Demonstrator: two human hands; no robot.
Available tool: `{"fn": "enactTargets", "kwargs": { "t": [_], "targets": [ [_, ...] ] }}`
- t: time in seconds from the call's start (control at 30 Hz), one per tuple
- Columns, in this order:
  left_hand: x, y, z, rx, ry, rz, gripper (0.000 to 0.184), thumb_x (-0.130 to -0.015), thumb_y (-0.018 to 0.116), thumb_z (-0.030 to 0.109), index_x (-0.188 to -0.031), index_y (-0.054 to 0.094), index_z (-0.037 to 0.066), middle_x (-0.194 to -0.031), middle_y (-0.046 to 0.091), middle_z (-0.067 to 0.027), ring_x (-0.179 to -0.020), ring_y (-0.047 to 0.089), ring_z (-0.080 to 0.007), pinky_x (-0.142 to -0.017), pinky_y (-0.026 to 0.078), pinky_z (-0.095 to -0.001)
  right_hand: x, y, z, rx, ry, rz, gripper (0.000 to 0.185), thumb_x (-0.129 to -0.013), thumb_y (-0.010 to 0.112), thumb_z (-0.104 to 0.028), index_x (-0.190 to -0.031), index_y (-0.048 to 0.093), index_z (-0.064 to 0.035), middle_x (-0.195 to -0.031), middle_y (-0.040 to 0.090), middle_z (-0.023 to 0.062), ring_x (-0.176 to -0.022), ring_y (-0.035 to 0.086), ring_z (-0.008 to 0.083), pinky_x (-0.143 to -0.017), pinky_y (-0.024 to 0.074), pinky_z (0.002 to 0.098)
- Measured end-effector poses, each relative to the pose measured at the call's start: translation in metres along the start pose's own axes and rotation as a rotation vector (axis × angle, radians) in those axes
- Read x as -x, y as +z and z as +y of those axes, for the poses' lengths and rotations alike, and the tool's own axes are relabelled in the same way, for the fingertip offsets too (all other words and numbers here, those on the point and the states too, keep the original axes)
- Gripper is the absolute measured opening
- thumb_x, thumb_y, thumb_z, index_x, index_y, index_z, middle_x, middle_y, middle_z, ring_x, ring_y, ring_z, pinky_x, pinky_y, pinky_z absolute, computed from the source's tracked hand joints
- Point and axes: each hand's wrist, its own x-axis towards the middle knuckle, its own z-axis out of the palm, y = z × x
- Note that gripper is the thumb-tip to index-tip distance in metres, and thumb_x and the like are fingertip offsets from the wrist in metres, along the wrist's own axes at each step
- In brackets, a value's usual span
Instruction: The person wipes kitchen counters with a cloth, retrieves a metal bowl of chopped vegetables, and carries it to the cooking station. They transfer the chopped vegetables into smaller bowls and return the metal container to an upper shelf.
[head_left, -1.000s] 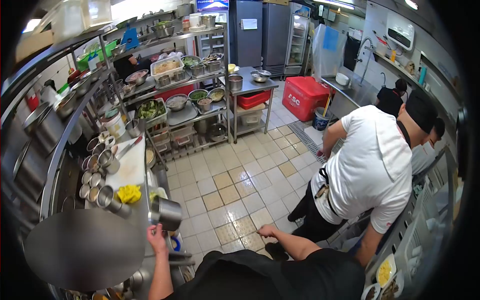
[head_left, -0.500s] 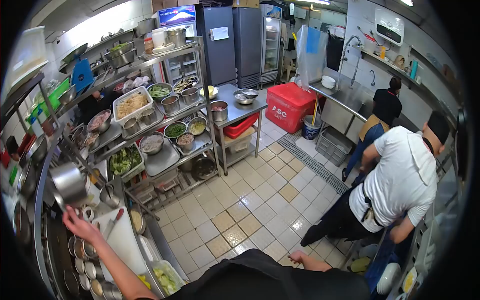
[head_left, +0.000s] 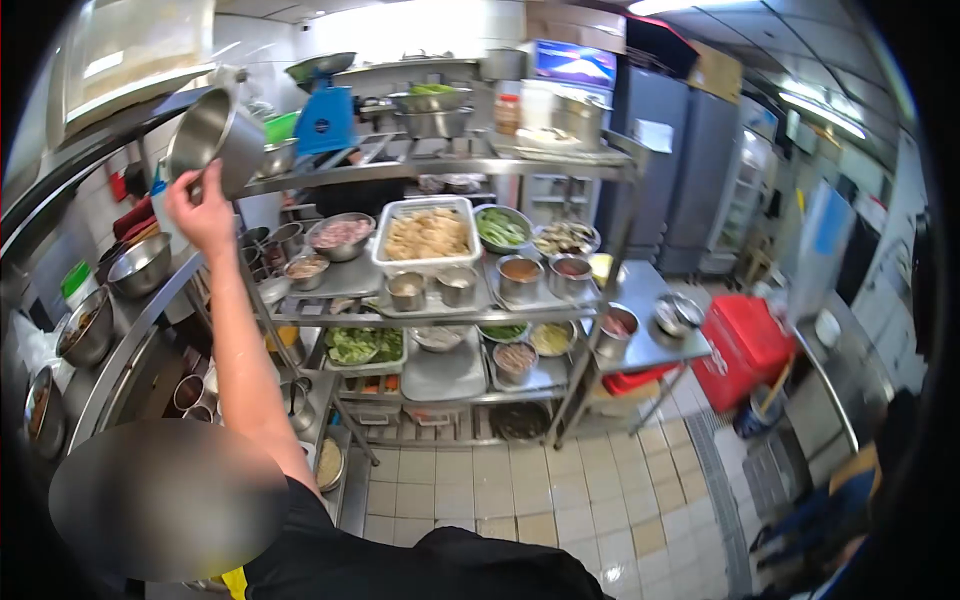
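My left hand (head_left: 205,212) is raised at the upper left, its fingers closed on the rim of a steel pot (head_left: 222,140). The pot is tilted, with its opening turned to the left, beside the top rail of the metal shelving (head_left: 480,168). Right of the pot are a steel bowl (head_left: 278,158) and a blue scale (head_left: 327,122) on the top shelf. My right hand is out of view. A blurred grey oval hides the area at the lower left.
The middle shelf holds a white tray of food (head_left: 428,234) and several bowls. Steel bowls (head_left: 140,264) stand on the left shelf. A steel table (head_left: 640,300) and a red cooler (head_left: 742,350) are at the right. Part of a person (head_left: 840,500) shows at the lower right.
The view has swung left toward the shelving. My left hand has raised the pot to top-shelf height. My right hand has left the view, and the white-shirted person is out of sight.
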Motion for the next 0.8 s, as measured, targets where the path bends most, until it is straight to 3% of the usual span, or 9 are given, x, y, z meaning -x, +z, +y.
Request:
{"fn": "enactTargets", "kwargs": {
  "t": [0.13, 0.27, 0.33, 0.43, 0.5, 0.57, 0.63, 0.7, 0.8],
  "targets": [
    [0.006, 0.067, 0.004, -0.175, 0.105, -0.036, 0.038, -0.076, 0.088, 0.037, -0.091, 0.067, 0.009, -0.102, 0.062, -0.0126, -0.103, 0.058, -0.0323, -0.092, 0.046, -0.0424, -0.135, -0.027, -0.064, -0.249, -0.194, 0.092, 0.035, -0.094, 0.055, -0.021, -0.121, 0.063, 0.0003, -0.097, 0.071, 0.0209, -0.078, 0.072, 0.0367, -0.064, 0.0543, 0.0501],
    [0.027, 0.131, -0.016, -0.193, 0.024, -0.228, 0.042, -0.079, 0.083, 0.044, -0.094, 0.068, 0.009, -0.104, 0.065, -0.0121, -0.102, 0.060, -0.0312, -0.088, 0.048, -0.0427, -0.060, 0.004, -0.197, -0.190, -0.375, 0.240, 0.028, -0.093, 0.055, -0.021, -0.110, 0.064, -0.0001, -0.087, 0.069, 0.0151, -0.064, 0.067, 0.0256, -0.049, 0.0465, 0.0321],
    [0.032, 0.164, -0.048, -0.283, 0.117, -0.414, 0.046, -0.081, 0.079, 0.048, -0.096, 0.069, 0.006, -0.099, 0.067, -0.0137, -0.095, 0.063, -0.0295, -0.081, 0.049, -0.0419, -0.070, 0.024, -0.203, 0.003, -0.439, 0.310, 0.023, -0.092, 0.055, -0.022, -0.097, 0.066, -0.0017, -0.083, 0.068, 0.0126, -0.059, 0.062, 0.0217, -0.051, 0.0486, 0.0337],
    [0.042, 0.209, -0.094, -0.171, -0.116, -0.872, 0.050, -0.088, 0.072, 0.049, -0.099, 0.070, 0.001, -0.088, 0.070, -0.0141, -0.077, 0.062, -0.0238, -0.073, 0.049, -0.0380, -0.029, 0.088, -0.189, -0.013, -0.245, 0.289, 0.032, -0.088, 0.060, -0.026, -0.082, 0.071, 0.0027, -0.077, 0.071, 0.0156, -0.060, 0.066, 0.0229, -0.053, 0.0508, 0.0378],
    [0.047, 0.267, -0.205, -0.170, 0.002, -1.023, 0.045, -0.093, 0.068, 0.046, -0.102, 0.069, 0.001, -0.087, 0.069, -0.0099, -0.078, 0.060, -0.0191, -0.075, 0.049, -0.0353, -0.046, 0.116, -0.156, 0.230, -0.053, 0.072, 0.034, -0.088, 0.061, -0.026, -0.104, 0.071, 0.0023, -0.090, 0.074, 0.0144, -0.067, 0.069, 0.0230, -0.057, 0.0534, 0.0391],
    [0.050, 0.293, -0.252, -0.258, 0.077, -1.033, 0.050, -0.095, 0.064, 0.050, -0.110, 0.067, 0.002, -0.099, 0.070, -0.0129, -0.091, 0.064, -0.0248, -0.086, 0.048, -0.0359, -0.050, 0.141, -0.117, 0.971, -0.324, -0.203, 0.043, -0.089, 0.062, -0.027, -0.125, 0.064, -0.0035, -0.097, 0.075, 0.0121, -0.072, 0.070, 0.0230, -0.059, 0.0542, 0.0399],
    [0.051, 0.299, -0.259, -0.423, 0.044, -1.109, 0.069, -0.094, 0.057, 0.062, -0.138, 0.057, 0.008, -0.137, 0.060, -0.0196, -0.127, 0.055, -0.0365, -0.106, 0.041, -0.0408, -0.009, 0.177, -0.110, 0.713, -0.038, -0.204, 0.047, -0.088, 0.062, -0.025, -0.132, 0.060, -0.0085, -0.104, 0.075, 0.0112, -0.078, 0.071, 0.0234, -0.060, 0.0551, 0.0411],
    [0.060, 0.294, -0.282, -0.572, 0.332, -0.923, 0.068, -0.093, 0.059, 0.055, -0.143, 0.050, 0.009, -0.141, 0.054, -0.0189, -0.127, 0.052, -0.0349, -0.106, 0.040, -0.0413, 0.000, 0.212, -0.081, 0.742, -0.009, -0.304, 0.051, -0.088, 0.062, -0.026, -0.137, 0.058, -0.0121, -0.116, 0.072, 0.0094, -0.083, 0.071, 0.0250, -0.062, 0.0575, 0.0433],
    [0.092, 0.242, -0.194, -0.175, 0.396, -0.450, 0.049, -0.094, 0.064, 0.035, -0.130, 0.054, 0.003, -0.124, 0.058, -0.0177, -0.107, 0.057, -0.0302, -0.093, 0.048, -0.0384, 0.030, 0.242, -0.068, 0.250, 0.419, -0.124, 0.048, -0.091, 0.062, -0.033, -0.132, 0.062, -0.0081, -0.119, 0.071, 0.0103, -0.080, 0.071, 0.0277, -0.063, 0.0590, 0.0437]
  ]
}}
